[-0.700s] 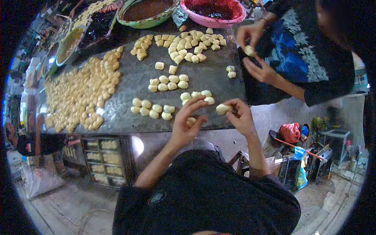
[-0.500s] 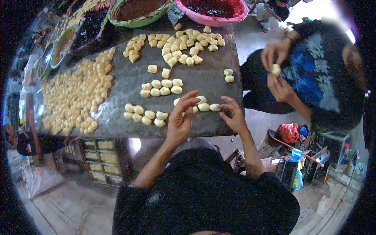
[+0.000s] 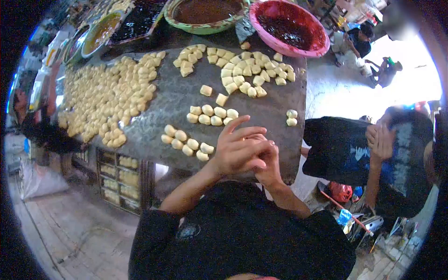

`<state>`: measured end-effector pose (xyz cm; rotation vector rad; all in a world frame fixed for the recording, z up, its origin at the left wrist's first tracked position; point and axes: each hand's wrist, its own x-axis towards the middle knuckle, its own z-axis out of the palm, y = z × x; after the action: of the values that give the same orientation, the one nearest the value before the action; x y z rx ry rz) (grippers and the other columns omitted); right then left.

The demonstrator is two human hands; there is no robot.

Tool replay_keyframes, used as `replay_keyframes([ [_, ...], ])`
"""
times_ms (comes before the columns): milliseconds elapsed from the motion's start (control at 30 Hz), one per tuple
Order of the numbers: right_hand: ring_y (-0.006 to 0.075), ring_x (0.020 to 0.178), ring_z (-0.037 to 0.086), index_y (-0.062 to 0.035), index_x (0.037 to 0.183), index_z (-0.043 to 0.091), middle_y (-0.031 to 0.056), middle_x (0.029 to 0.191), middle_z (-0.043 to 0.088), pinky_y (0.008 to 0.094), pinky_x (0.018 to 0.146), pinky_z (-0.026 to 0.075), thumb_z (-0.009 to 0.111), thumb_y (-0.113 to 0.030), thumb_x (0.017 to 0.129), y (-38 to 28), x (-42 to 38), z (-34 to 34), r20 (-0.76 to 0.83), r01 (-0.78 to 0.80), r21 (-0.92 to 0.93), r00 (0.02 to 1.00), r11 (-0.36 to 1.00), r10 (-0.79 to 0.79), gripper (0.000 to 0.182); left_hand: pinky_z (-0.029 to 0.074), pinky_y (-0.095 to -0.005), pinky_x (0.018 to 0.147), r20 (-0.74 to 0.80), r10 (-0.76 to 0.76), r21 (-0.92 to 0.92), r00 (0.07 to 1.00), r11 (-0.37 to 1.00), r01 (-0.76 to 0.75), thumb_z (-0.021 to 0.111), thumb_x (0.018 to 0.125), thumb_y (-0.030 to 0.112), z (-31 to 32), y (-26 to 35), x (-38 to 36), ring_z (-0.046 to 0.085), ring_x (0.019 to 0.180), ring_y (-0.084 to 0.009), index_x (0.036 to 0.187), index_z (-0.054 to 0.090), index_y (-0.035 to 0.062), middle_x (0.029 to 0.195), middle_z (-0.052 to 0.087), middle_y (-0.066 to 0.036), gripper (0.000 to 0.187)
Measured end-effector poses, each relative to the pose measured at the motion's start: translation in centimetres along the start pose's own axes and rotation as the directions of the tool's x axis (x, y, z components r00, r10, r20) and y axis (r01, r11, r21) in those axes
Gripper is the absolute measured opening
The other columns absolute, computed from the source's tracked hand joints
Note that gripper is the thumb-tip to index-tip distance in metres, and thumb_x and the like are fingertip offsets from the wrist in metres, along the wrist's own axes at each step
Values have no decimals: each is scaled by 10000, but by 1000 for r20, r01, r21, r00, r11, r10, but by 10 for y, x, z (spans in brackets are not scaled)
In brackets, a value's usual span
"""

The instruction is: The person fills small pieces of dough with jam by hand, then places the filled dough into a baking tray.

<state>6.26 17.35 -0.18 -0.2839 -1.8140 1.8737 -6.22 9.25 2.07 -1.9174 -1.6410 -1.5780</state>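
Note:
Over the front part of the dark table (image 3: 179, 100), my two hands are together. My left hand (image 3: 240, 149) lies in front, its fingers stretched out across the other hand. Behind it is my right hand (image 3: 267, 165), with most of its fingers hidden; I cannot tell whether anything is between the palms. To the left of my hands sits a short double row of smooth dough balls (image 3: 187, 143). Just beyond my left fingertips is another double row of dough balls (image 3: 212, 115). Two loose dough pieces (image 3: 206, 90) lie farther back.
Cut dough pieces (image 3: 249, 67) spread across the back, and a large mass of dough balls (image 3: 109, 95) covers the left. A green basin (image 3: 205, 29) and a pink basin (image 3: 322, 39) stand along the far edge. A co-worker (image 3: 364, 154) in dark clothes is at the right.
My hands have come together from apart. The dough balls that lay between them no longer show. The view has shifted, and the co-worker's hand has gone up toward the head.

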Motion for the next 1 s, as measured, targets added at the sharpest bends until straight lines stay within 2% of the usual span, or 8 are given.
replay_keyframes([
  [100, 179, 933, 648, -18, 1093, 623, 64, 1034, 643, 336, 765, 556, 735, -309, 867, -29, 8, 16, 117, -342, 476, 938, 810, 327, 385, 503, -474, 933, 10, -30, -212, 999, 977, 32, 749, 753, 429, -32, -3, 21, 680, 990, -246, 1029, 713, 116, 934, 705, -37, 419],
  [300, 272, 1035, 640, 78, 1097, 637, 154, 1096, 665, 390, 816, 541, 762, -300, 818, -27, 64, 65, 527, -310, 791, 783, 527, -330, 487, 463, -505, 961, -119, 98, -595, 988, 790, -150, 772, 693, 522, -85, -20, 34, 582, 1112, -332, 1101, 579, 111, 1110, 590, -83, 610],
  [400, 199, 944, 648, 60, 1113, 659, 111, 1025, 692, 316, 791, 520, 741, -234, 827, -34, 126, 66, 529, -85, 392, 836, 916, -149, 418, 285, -567, 1109, -253, -324, -796, 911, 605, -6, 810, 521, 696, -100, -62, 20, 284, 1417, -398, 1538, 184, 172, 1576, 202, -190, 1304],
  [467, 118, 864, 649, 26, 1122, 678, 84, 1003, 717, 259, 771, 512, 694, -130, 862, -24, 214, 81, 295, -70, 76, 954, 995, 45, 303, 195, -557, 1145, -60, -548, -797, 834, 529, 291, 770, 447, 796, -133, -104, -1, 87, 1463, -399, 1535, -134, 214, 1605, -102, -149, 1529],
  [600, 122, 877, 653, 13, 1101, 684, 103, 935, 724, 299, 815, 517, 699, -144, 832, 39, 455, 73, 264, 274, -794, 959, 543, -99, 312, 323, -492, 1102, 8, -601, -677, 799, 585, 447, 738, 788, 539, -182, -135, -42, 348, 1383, -319, 1527, 196, 143, 1540, 273, -150, 999],
  [733, 170, 739, 643, -45, 1075, 707, 75, 837, 705, 333, 676, 518, 671, -142, 805, 85, 548, 84, 314, 306, -949, 918, 72, 242, 290, 376, -391, 1058, 108, -674, -612, 731, 534, 583, 689, 881, 331, -221, -148, -60, 491, 1261, -247, 1368, 448, 33, 1388, 484, -126, 619],
  [833, 169, 631, 599, -38, 1108, 694, 61, 768, 674, 334, 558, 490, 608, -90, 817, 58, 552, 109, 237, 143, -968, 787, 206, 569, 308, 413, -361, 1014, 64, -722, -608, 689, 520, 600, 602, 927, 153, -238, -157, -63, 550, 1166, -213, 1281, 517, 10, 1292, 558, -112, 391],
  [1000, 121, 603, 563, 6, 1131, 629, 45, 734, 638, 282, 528, 467, 560, -31, 842, 20, 531, 100, 355, 25, -856, 753, 516, 553, 299, 447, -334, 957, -4, -729, -627, 685, 535, 566, 544, 953, 82, -250, -171, -56, 573, 1103, -190, 1232, 544, 5, 1213, 604, -100, 289],
])
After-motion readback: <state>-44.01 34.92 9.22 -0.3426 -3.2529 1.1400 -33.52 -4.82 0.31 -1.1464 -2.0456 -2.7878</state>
